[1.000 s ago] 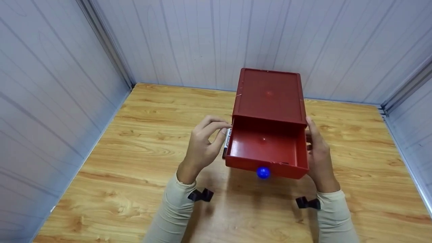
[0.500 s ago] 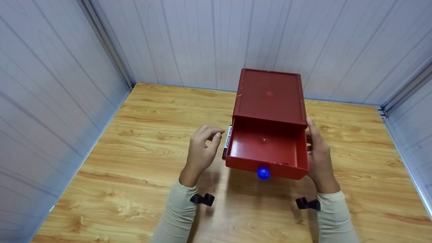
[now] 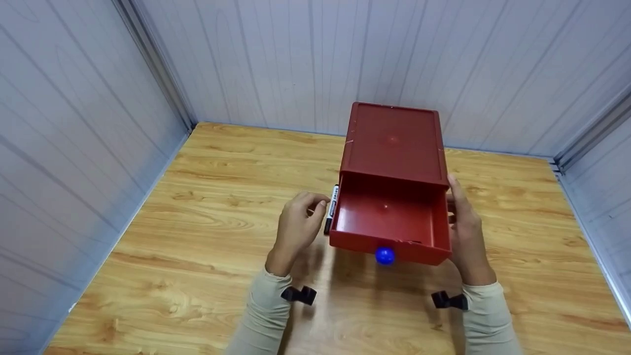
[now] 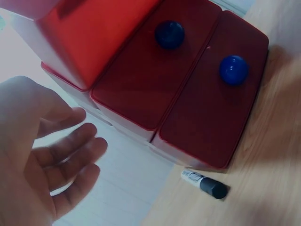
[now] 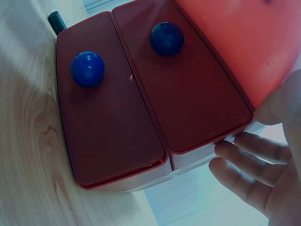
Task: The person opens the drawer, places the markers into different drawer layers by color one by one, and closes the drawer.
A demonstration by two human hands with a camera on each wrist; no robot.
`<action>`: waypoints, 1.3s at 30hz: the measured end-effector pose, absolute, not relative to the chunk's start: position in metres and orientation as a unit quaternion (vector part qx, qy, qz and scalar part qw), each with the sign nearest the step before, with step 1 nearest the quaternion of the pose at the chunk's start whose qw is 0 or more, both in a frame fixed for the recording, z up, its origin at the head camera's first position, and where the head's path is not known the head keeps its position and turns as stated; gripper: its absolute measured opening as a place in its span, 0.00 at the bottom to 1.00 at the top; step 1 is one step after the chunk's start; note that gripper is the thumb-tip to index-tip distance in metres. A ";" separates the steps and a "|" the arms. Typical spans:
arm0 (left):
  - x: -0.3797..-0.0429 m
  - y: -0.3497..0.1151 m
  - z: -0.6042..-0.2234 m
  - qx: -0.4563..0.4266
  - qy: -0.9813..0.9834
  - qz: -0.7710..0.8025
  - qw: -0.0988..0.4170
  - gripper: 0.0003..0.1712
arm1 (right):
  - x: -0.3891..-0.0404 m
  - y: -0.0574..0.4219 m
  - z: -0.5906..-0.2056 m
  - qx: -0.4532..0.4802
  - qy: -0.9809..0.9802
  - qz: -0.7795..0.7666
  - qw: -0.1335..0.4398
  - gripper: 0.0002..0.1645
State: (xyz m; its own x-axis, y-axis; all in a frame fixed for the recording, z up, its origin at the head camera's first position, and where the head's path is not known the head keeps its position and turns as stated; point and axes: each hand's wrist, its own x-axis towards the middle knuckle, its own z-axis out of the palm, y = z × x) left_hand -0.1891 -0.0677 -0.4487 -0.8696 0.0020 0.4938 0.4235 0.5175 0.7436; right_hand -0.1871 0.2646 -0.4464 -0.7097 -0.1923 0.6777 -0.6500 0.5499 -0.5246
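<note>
A red plastic drawer cabinet has its top drawer pulled out, its visible floor bare. Below it, two closed drawers with blue round knobs show in both wrist views. Beside the cabinet's left side lies a white marker with a black cap. My left hand hovers left of the marker, fingers loosely bent and holding nothing; in the left wrist view the marker sits well away from the fingers. My right hand rests along the cabinet's right side, fingertips right at the drawer edges.
The wood-grain table is bounded by pale panel walls at the back and both sides. The back of the cabinet stands close to the rear wall. The pulled-out drawer juts over the table toward the person.
My left hand has drawn back from the cabinet's left edge and lowered toward the person, uncovering more of the marker. The right hand stays at the cabinet's side.
</note>
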 end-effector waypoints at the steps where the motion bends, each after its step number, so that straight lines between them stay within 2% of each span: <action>1: -0.190 -0.067 -0.450 -0.121 -0.844 -0.478 0.211 0.07 | -0.187 0.265 -0.446 0.253 -0.832 0.402 0.286 0.50; 7: -0.192 -0.062 -0.458 -0.098 -0.856 -0.489 0.140 0.09 | -0.186 0.265 -0.446 0.247 -0.834 0.401 0.287 0.51; 12: -0.196 -0.061 -0.471 -0.095 -0.863 -0.486 0.106 0.10 | -0.187 0.263 -0.445 0.249 -0.837 0.397 0.281 0.53; 23: -0.193 -0.061 -0.489 -0.071 -0.905 -0.403 0.118 0.10 | -0.190 0.259 -0.445 0.245 -0.833 0.407 0.284 0.53; 39: -0.195 -0.057 -0.500 -0.089 -0.922 -0.362 0.101 0.13 | -0.189 0.265 -0.447 0.260 -0.829 0.404 0.285 0.52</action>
